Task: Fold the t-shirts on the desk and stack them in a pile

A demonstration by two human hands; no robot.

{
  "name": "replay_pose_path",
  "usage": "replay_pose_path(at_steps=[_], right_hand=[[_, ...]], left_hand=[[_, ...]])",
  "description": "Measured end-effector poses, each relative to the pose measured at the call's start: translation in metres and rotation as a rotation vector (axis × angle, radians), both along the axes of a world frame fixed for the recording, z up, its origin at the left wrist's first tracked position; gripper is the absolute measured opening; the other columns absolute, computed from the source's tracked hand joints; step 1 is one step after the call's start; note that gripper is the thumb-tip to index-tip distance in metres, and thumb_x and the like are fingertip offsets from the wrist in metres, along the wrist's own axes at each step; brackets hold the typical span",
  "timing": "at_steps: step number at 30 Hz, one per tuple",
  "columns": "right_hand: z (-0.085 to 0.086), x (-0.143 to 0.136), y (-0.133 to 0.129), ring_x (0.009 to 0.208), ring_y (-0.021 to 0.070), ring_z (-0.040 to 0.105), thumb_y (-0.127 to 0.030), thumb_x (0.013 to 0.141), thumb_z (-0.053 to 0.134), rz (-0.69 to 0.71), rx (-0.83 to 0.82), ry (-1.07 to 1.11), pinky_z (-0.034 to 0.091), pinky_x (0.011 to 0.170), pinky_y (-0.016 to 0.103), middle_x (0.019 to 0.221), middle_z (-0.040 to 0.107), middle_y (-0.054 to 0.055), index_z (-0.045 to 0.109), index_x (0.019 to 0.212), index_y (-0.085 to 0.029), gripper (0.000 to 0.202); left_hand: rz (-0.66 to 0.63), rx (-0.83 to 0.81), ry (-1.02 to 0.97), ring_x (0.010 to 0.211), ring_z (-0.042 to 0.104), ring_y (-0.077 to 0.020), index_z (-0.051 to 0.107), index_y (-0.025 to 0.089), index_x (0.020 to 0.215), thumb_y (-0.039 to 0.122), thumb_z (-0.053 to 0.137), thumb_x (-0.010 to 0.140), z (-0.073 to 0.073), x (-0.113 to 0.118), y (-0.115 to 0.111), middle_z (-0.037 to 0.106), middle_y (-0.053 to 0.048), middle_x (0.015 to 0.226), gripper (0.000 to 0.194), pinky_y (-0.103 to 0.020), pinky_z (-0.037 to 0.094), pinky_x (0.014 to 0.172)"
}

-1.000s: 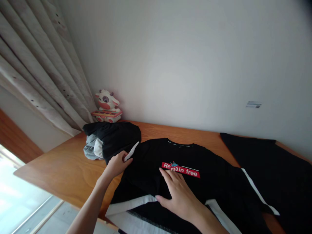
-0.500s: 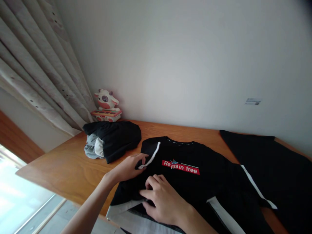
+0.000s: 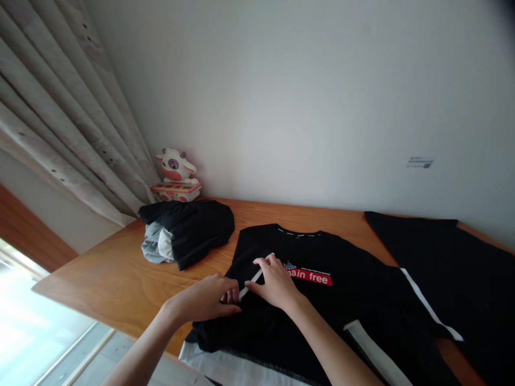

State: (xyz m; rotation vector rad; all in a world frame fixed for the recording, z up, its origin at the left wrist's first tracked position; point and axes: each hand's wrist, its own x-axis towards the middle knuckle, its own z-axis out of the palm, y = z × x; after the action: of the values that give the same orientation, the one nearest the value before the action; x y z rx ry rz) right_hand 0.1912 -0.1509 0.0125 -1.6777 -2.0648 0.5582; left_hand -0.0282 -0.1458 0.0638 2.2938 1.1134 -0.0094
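Observation:
A black T-shirt (image 3: 317, 311) with a red "Remain free" print lies spread in front of me, collar toward the wall. Its left-side sleeve is turned in over the front, so the sleeve's white trim (image 3: 256, 277) runs diagonally between my hands. My left hand (image 3: 211, 300) has its fingers curled at the lower end of that trim, closed on the sleeve. Over the upper part of the trim rests my right hand (image 3: 276, 281), thumb and fingers apart, covering part of the print. The other sleeve's white trim (image 3: 430, 303) shows at the right.
A crumpled pile of black and grey clothes (image 3: 193, 230) sits at the left of the wooden table (image 3: 108, 273). Behind it stands a cow-shaped toy keyboard (image 3: 177, 179) beside the curtain (image 3: 68, 107). Another black garment (image 3: 475, 279) lies at the right. White cloth (image 3: 241, 367) shows at the front edge.
My right hand has moved up from the shirt's lower part to the white trim. My left hand has moved slightly down and left, and the trim lies lower.

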Motion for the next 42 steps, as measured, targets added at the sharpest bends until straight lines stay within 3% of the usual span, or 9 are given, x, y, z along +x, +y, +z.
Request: replay_pose_path(at_steps=[6,11,16,19,23,26,31,37,42], right_hand=[[0.011,0.014,-0.012,0.114,0.0311,0.062,-0.039,0.087,0.072,0.071,0.024,-0.073,0.048,0.098,0.042,0.122,0.065,0.014,0.068,0.124,-0.018,0.043],[0.034,0.073,-0.035,0.106,0.0308,0.067,-0.043,0.094,0.063,-0.013,-0.066,-0.182,0.049,0.092,0.043,0.114,0.071,0.012,0.072,0.112,-0.020,0.031],[0.046,0.154,-0.066,0.112,0.0385,0.064,-0.054,0.078,0.077,-0.213,-0.183,-0.328,0.044,0.096,0.052,0.119,0.070,0.017,0.070,0.119,-0.018,0.055],[0.043,0.185,-0.082,0.114,0.0373,0.063,-0.047,0.077,0.080,-0.244,-0.123,-0.340,0.037,0.103,0.055,0.113,0.072,0.013,0.072,0.116,-0.020,0.048],[0.037,0.191,-0.111,0.097,0.0294,0.067,-0.033,0.090,0.070,-0.185,-0.057,-0.341,0.044,0.091,0.046,0.093,0.073,0.007,0.076,0.089,-0.022,0.012],[0.028,0.179,-0.141,0.089,0.0263,0.067,-0.023,0.091,0.064,-0.215,0.024,-0.348,0.046,0.081,0.039,0.094,0.072,0.006,0.074,0.087,-0.023,0.011],[0.009,0.195,-0.182,0.065,0.0188,0.064,-0.051,0.098,0.050,-0.352,0.012,0.016,0.044,0.060,0.028,0.074,0.067,0.002,0.065,0.075,-0.026,0.037],[-0.001,0.268,-0.177,0.075,0.0320,0.070,-0.078,0.089,0.033,-0.976,-0.142,0.006,0.049,0.069,0.040,0.075,0.073,0.010,0.062,0.072,-0.028,0.060],[-0.016,0.278,-0.157,0.078,0.0334,0.072,-0.076,0.084,0.045,-0.958,-0.234,-0.007,0.049,0.071,0.040,0.076,0.074,0.009,0.064,0.077,-0.028,0.051]], left_hand=[[0.026,0.084,-0.071,0.079,0.067,-0.0202,0.068,0.023,0.087,0.048,0.059,0.093,-0.006,0.013,0.022,0.072,-0.002,0.085,0.027,-0.027,0.045,0.069],[-0.070,-0.115,-0.109,0.080,0.069,-0.0201,0.068,0.023,0.096,0.056,0.064,0.088,-0.015,0.047,0.046,0.074,-0.001,0.086,0.034,-0.026,0.049,0.069],[-0.246,-0.049,-0.130,0.081,0.070,-0.0192,0.071,0.023,0.095,0.051,0.064,0.090,0.000,0.122,0.065,0.075,-0.002,0.089,0.030,-0.026,0.048,0.071],[-0.387,0.008,-0.101,0.082,0.070,-0.0201,0.072,0.024,0.092,0.042,0.064,0.090,0.009,0.181,0.066,0.077,-0.002,0.090,0.020,-0.026,0.048,0.070],[-0.476,0.110,-0.055,0.083,0.072,-0.0228,0.071,0.022,0.086,0.037,0.062,0.091,0.003,0.249,0.050,0.078,-0.005,0.091,0.018,-0.029,0.048,0.069],[-0.488,0.202,-0.152,0.089,0.071,-0.0228,0.070,0.022,0.094,0.033,0.061,0.093,-0.014,0.280,0.027,0.077,-0.005,0.099,0.015,-0.030,0.049,0.073],[-0.553,0.322,-0.324,0.095,0.066,-0.0227,0.070,0.021,0.100,0.031,0.064,0.090,-0.051,0.290,-0.014,0.072,-0.007,0.103,0.015,-0.032,0.050,0.084],[-0.731,0.268,-0.444,0.102,0.064,-0.0245,0.072,0.024,0.105,0.045,0.078,0.080,-0.071,0.281,-0.033,0.071,-0.005,0.113,0.033,-0.036,0.048,0.092],[-0.890,0.295,-0.548,0.111,0.065,-0.0235,0.075,0.024,0.101,0.023,0.068,0.080,-0.068,0.275,-0.040,0.074,-0.002,0.114,0.022,-0.036,0.048,0.098]])
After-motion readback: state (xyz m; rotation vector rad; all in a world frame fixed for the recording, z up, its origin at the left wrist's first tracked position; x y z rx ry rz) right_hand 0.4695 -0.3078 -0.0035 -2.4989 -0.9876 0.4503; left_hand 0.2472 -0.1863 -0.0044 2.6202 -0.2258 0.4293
